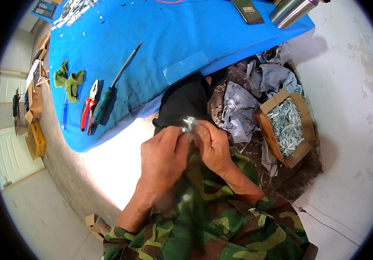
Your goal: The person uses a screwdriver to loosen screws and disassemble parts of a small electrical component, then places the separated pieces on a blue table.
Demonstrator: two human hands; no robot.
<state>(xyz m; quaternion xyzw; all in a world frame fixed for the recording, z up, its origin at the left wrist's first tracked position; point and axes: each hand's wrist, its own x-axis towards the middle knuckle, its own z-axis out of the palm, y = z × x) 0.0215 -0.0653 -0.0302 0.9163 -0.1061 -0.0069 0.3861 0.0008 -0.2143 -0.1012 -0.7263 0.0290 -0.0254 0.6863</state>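
Beside the blue-covered table (173, 34) | left hand (162, 149), right hand (213, 147) nearly closed | both pinching one small silvery piece (190, 124)

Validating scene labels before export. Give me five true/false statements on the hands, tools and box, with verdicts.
1. The left hand and right hand meet at a small silvery piece. True.
2. The pliers lie right of the teal-handled screwdriver. False: they lie to its left.
3. The open cardboard box holds green rags. False: it holds silvery strips.
4. The green cloth lies on the blue table cover. True.
5. The metal flask stands between the pliers and the screwdriver. False: it is at the picture's upper right, far from both.
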